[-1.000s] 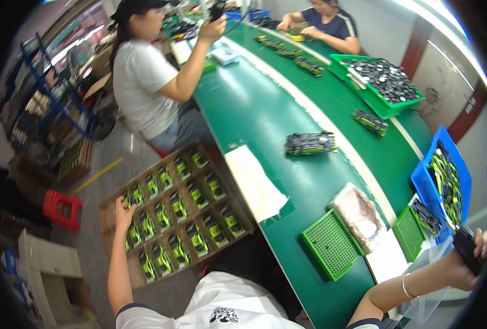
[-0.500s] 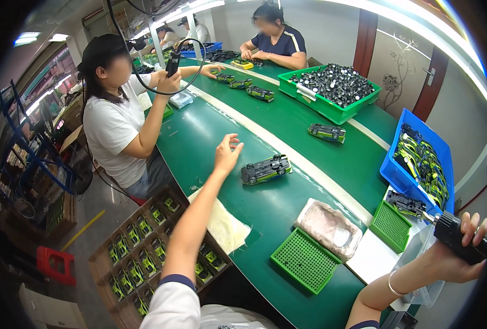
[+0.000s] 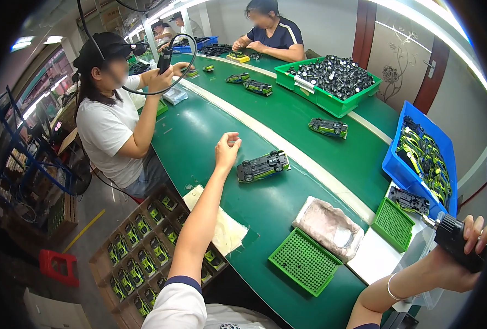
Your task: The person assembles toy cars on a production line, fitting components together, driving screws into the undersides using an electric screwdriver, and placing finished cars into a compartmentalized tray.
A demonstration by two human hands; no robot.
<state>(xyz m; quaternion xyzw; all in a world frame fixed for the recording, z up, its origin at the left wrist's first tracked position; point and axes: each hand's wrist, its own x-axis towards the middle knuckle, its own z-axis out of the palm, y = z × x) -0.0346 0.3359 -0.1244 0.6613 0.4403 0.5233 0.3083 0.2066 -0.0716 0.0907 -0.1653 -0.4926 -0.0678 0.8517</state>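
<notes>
Green tabletop [image 3: 287, 118], long and curved, two other people seated along it. Your left hand [image 3: 227, 151] hangs above it with fingers curled loosely together, holding nothing, just left of an upturned toy car [image 3: 262, 166] lying on the surface. Your right hand [image 3: 465, 247] is at the right edge, clamped on a black driver [image 3: 456, 241], beside the blue bin [image 3: 419, 159] of car parts.

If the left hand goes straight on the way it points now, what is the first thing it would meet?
Probably the dark toy car chassis lying upside down on the green table. The left hand hovers just beside it, fingers pinched; its height above the table is unclear.
</notes>
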